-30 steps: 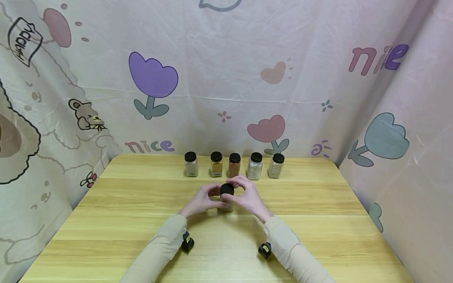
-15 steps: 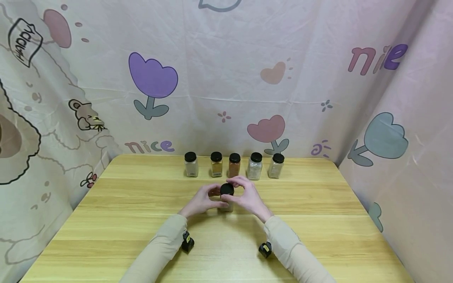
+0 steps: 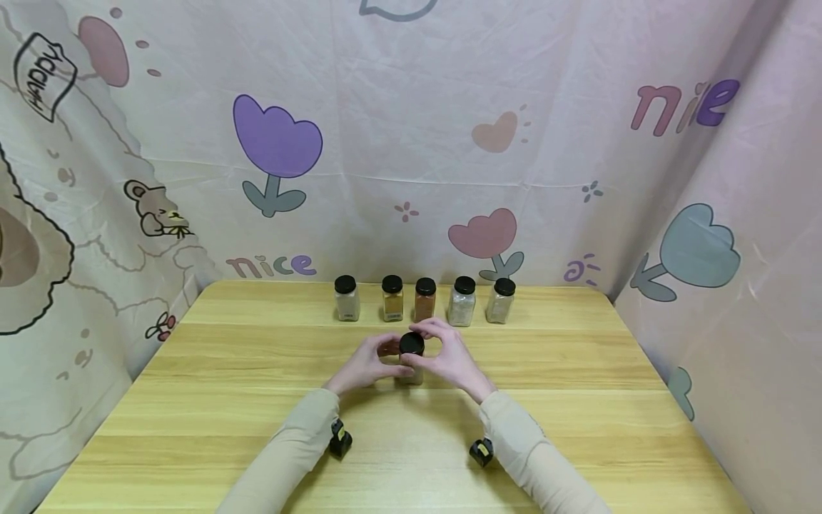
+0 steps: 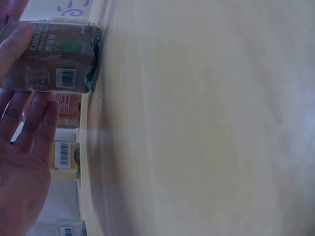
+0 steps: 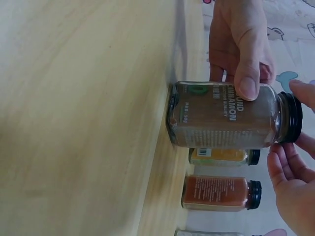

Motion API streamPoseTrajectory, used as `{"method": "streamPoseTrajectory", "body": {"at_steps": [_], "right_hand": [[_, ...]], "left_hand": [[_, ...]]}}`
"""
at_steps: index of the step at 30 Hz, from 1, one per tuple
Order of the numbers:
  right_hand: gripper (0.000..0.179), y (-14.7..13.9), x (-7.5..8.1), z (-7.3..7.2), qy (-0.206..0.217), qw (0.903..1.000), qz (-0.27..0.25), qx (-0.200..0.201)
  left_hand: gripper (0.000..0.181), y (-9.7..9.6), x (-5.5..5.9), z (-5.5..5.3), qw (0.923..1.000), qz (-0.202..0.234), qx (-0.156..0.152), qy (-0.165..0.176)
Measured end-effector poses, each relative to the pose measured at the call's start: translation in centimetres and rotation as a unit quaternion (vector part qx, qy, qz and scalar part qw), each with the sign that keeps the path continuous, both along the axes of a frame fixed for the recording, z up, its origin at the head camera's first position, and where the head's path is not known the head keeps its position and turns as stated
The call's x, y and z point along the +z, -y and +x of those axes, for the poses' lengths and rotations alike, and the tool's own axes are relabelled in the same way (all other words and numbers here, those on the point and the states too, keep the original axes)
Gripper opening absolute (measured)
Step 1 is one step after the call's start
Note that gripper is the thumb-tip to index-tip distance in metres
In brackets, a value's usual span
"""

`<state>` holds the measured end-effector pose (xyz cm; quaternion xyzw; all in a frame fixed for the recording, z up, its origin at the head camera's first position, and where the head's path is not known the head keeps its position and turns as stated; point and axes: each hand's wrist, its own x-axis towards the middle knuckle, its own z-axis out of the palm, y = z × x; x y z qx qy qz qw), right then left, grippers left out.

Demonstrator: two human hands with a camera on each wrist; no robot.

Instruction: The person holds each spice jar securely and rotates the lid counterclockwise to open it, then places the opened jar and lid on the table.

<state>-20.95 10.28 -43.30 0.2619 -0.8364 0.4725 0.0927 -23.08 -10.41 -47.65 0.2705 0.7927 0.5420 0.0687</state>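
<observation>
A square glass jar of ground cinnamon (image 5: 206, 115) stands upright, its base right at the wooden tabletop, mid-table in the head view. Brown powder shows through its printed sides. My left hand (image 3: 364, 367) holds the jar's body from the left, thumb across the near face. From the right, my right hand (image 3: 452, 358) grips the black lid (image 5: 291, 118) between thumb and fingers. The lid sits on the jar's neck. In the left wrist view, the left thumb (image 4: 15, 43) lies over the label, and the lid end is out of frame.
Along the table's back edge stand several black-lidded spice jars: a pale one (image 3: 348, 305), a yellow one (image 3: 393, 305), a reddish-brown one (image 3: 424, 305), and white ones (image 3: 462, 308) (image 3: 499, 307) to the right. A printed curtain (image 3: 385, 143) hangs behind the wooden table (image 3: 212, 371).
</observation>
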Motion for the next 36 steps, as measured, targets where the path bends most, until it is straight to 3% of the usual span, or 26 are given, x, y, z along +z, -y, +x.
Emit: {"method": "streamPoseTrajectory", "body": {"at_steps": [6, 17, 26, 36], "right_hand": [[0.043, 0.13, -0.08, 0.07, -0.010, 0.9998, 0.000, -0.016], [0.044, 0.08, -0.01, 0.05, -0.015, 0.9998, 0.004, 0.008], [0.046, 0.17, -0.26, 0.01, -0.012, 0.9998, -0.009, -0.011], [0.045, 0.08, -0.41, -0.27, -0.008, 0.9998, -0.006, 0.015]], "left_hand": [[0.048, -0.09, -0.08, -0.02, 1.0000, 0.009, 0.000, 0.003], [0.048, -0.08, 0.08, 0.07, 1.0000, 0.001, -0.001, -0.004], [0.047, -0.14, -0.02, 0.02, 0.9998, 0.016, -0.004, 0.007], [0.049, -0.11, 0.13, 0.01, 0.9999, 0.011, -0.004, 0.012]]}}
